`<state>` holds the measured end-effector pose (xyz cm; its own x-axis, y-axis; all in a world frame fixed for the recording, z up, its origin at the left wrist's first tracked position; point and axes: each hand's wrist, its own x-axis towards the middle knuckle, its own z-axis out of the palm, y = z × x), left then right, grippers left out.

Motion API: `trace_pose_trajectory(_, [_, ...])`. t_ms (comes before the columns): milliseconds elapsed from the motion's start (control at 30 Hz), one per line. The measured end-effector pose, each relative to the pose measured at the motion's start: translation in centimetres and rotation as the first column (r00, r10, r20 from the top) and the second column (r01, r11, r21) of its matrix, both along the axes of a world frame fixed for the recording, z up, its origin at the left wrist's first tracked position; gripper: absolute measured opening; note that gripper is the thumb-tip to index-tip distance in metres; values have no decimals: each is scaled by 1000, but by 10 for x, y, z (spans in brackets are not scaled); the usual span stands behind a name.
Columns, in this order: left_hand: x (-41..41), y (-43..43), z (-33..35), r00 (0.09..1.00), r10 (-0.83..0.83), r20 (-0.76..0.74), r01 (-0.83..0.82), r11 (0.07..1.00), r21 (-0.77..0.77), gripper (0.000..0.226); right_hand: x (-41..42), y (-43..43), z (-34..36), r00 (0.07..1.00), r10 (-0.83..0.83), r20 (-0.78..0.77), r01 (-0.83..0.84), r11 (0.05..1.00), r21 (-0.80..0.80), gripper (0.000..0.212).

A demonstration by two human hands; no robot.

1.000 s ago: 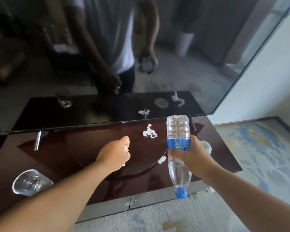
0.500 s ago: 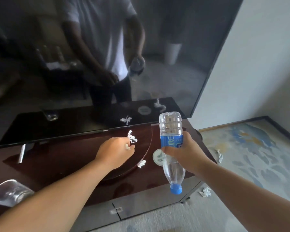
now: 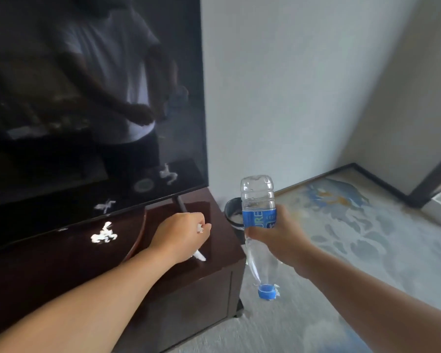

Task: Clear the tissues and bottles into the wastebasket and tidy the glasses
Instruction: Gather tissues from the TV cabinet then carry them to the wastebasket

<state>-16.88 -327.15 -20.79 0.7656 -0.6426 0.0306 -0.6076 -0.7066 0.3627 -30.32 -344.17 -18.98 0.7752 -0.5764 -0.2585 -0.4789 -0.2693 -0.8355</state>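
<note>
My right hand [image 3: 275, 236] grips an empty clear plastic bottle [image 3: 259, 200] with a blue label, held upside down so its blue cap [image 3: 266, 291] points at the floor. My left hand [image 3: 181, 236] is a closed fist over the cabinet's right end, with bits of white tissue showing between the fingers and below the palm. Another crumpled tissue [image 3: 103, 234] lies on the dark cabinet top to the left. A dark wastebasket [image 3: 233, 211] with a white liner stands on the floor past the cabinet's right end, partly hidden behind the bottle.
A large dark TV screen [image 3: 87, 98] stands on the glossy brown cabinet [image 3: 189, 284] and reflects a person and the tissues. A patterned blue-grey carpet [image 3: 367, 238] covers the floor to the right. White walls meet at a corner beyond it.
My view has swung right: the glass at the left has left the frame and the wastebasket has come into sight. Both hands moved right along the cabinet, still holding the tissue and the bottle.
</note>
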Motion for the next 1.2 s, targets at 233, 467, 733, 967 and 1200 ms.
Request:
trace_pose_trajectory(233, [-5, -85, -1, 983, -167, -74, 163, 985, -54, 31, -16, -61, -4, 992, -121, -21, 121, 993, 9, 47])
trace_pose_trajectory(467, [26, -161, 4, 963, -257, -76, 252, 965, -66, 28, -11, -111, 15, 974, -226, -21, 225, 973, -59, 48])
trace_pose_trajectory(733, [45, -229, 4, 951, -287, -116, 277, 956, -96, 25, 5, -172, 22, 969, -244, -44, 240, 968, -75, 51])
trace_pose_trajectory(967, [51, -303, -7, 969, -168, -183, 144, 980, -139, 26, 24, -259, 9, 988, -147, -48, 143, 986, -83, 51])
trace_pose_trajectory(1200, [46, -393, -12, 981, 25, -190, -46, 993, -107, 19, 36, -379, 0, 999, 6, -50, -8, 999, -34, 54])
